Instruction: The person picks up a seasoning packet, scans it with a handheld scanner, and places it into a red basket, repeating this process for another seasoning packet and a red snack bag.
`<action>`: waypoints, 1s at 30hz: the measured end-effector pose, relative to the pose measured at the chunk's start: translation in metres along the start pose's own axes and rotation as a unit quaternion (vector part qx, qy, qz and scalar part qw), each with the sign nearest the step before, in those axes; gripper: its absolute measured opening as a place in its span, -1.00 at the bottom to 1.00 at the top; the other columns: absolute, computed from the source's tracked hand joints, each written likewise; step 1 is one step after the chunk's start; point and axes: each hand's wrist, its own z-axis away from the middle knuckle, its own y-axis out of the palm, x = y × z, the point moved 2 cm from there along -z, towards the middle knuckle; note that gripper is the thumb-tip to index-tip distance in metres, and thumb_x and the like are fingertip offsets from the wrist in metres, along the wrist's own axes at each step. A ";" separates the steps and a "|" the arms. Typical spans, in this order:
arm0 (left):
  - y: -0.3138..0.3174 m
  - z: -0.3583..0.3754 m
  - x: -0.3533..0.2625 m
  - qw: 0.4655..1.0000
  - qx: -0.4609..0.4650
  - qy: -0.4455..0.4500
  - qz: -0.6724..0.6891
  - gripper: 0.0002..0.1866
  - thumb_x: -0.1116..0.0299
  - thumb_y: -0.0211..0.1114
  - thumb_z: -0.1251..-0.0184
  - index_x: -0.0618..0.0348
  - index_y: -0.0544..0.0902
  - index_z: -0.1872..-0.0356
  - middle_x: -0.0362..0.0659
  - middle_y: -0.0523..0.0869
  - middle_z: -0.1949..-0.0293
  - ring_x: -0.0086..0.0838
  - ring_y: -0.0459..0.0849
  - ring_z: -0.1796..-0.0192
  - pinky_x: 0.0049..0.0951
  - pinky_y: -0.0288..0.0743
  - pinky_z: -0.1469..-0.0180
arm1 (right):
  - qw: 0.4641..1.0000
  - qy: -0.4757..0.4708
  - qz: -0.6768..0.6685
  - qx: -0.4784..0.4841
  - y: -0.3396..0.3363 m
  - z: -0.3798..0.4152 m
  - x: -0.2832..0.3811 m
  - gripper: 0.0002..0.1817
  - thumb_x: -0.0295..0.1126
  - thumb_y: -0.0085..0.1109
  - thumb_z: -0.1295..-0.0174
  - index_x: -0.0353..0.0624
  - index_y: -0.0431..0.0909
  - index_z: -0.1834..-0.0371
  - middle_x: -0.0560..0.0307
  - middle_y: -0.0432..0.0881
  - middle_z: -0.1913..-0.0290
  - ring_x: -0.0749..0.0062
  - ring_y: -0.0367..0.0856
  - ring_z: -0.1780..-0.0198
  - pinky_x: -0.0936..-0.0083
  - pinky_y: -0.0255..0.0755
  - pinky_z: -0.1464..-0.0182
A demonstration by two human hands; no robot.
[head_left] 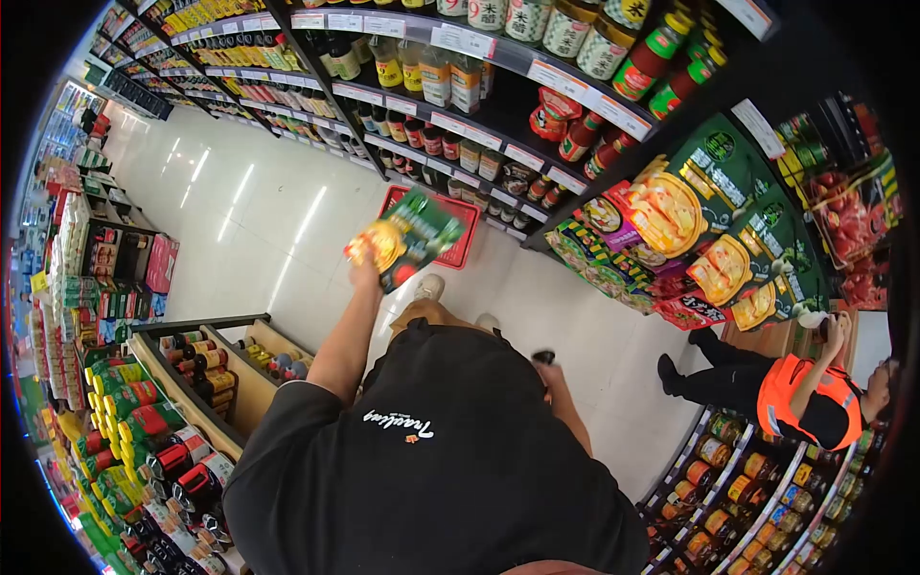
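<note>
My left hand [364,271] is closed on the edge of a green food packet [410,235] with a picture of a yellow dish, a little blurred. The packet hangs over a red shopping basket [458,240] on the floor and covers much of it. Low at my right side, my right hand [549,372] is closed around a small dark object [544,356] that is too small to name. Similar green packets [671,206] hang on the shelf end to the right.
Shelves of bottles [436,77] run across the top. A wooden display [240,359] and stacked bottles [125,412] stand at left. At right, a person in an orange vest [810,398] is beside shelves of jars [728,479]. My shoes [429,287] are on the pale floor.
</note>
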 end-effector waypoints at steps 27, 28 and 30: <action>-0.140 -0.072 -0.077 0.720 -0.017 0.106 -0.685 -0.57 -0.02 0.12 -0.27 0.18 0.70 0.32 0.16 0.70 0.34 0.07 0.68 0.23 -0.03 0.53 0.15 | 0.990 -0.085 0.114 0.021 0.064 0.020 0.234 -0.64 -0.14 0.36 -0.02 -0.22 0.51 0.40 0.16 0.50 0.65 0.43 0.51 0.65 0.45 0.43 0.56; -0.133 -0.077 -0.080 0.717 -0.005 0.117 -0.688 -0.60 0.02 0.12 -0.26 0.18 0.70 0.32 0.16 0.70 0.34 0.06 0.68 0.23 -0.04 0.54 0.15 | 0.990 -0.080 0.115 0.021 0.070 0.022 0.233 -0.64 -0.14 0.36 -0.02 -0.22 0.51 0.41 0.16 0.50 0.65 0.43 0.51 0.65 0.46 0.42 0.56; -0.122 -0.085 -0.084 0.700 0.033 0.127 -0.702 -0.63 0.07 0.14 -0.22 0.18 0.71 0.32 0.16 0.70 0.33 0.04 0.69 0.22 -0.05 0.54 0.14 | 0.991 -0.066 0.115 0.020 0.083 0.029 0.227 -0.64 -0.14 0.36 -0.03 -0.22 0.50 0.41 0.17 0.50 0.65 0.44 0.51 0.65 0.46 0.42 0.57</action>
